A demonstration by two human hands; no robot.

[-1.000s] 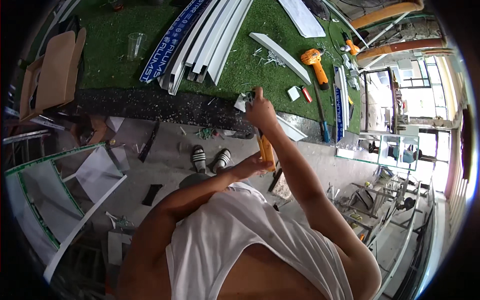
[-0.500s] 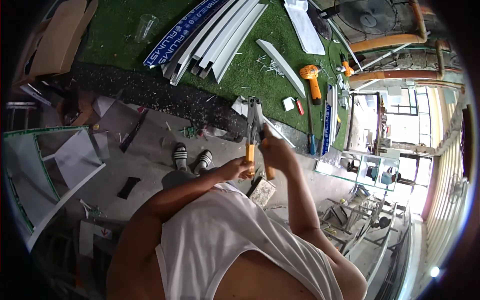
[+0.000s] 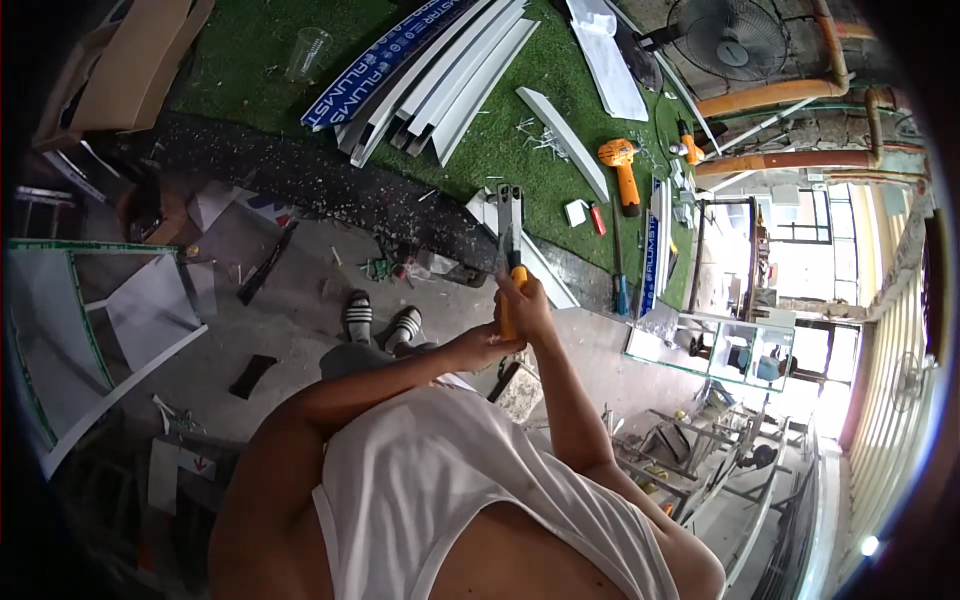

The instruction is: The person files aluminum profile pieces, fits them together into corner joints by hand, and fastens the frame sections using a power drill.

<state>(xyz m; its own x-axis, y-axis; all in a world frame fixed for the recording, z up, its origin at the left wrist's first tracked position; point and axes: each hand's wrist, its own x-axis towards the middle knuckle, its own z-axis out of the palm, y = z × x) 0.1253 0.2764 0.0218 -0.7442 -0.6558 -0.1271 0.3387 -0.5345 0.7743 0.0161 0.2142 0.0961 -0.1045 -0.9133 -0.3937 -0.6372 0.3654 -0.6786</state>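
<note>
A hand riveter [image 3: 511,222] with a grey metal head and orange-yellow handles stands upright in front of me, its head over the table edge. My right hand [image 3: 523,303] is closed round its handles, which are pressed together. Just below, my left hand [image 3: 487,347] is closed round the lower handle end. Beside the riveter's head lies a white metal profile [image 3: 545,272], sticking out over the table edge; whether the tool touches it I cannot tell.
Green turf [image 3: 460,150] covers the table, bearing a stack of white profiles [image 3: 440,85], an orange cordless drill [image 3: 622,175], scattered rivets [image 3: 540,138], a blue-handled screwdriver [image 3: 621,290] and a clear cup [image 3: 308,52]. A cardboard box [image 3: 140,70] sits far left; a glazed frame [image 3: 90,330] is below it.
The riveter's spread handles have come together. My right hand has moved left and down the tool, close to my left hand, which has shifted slightly right.
</note>
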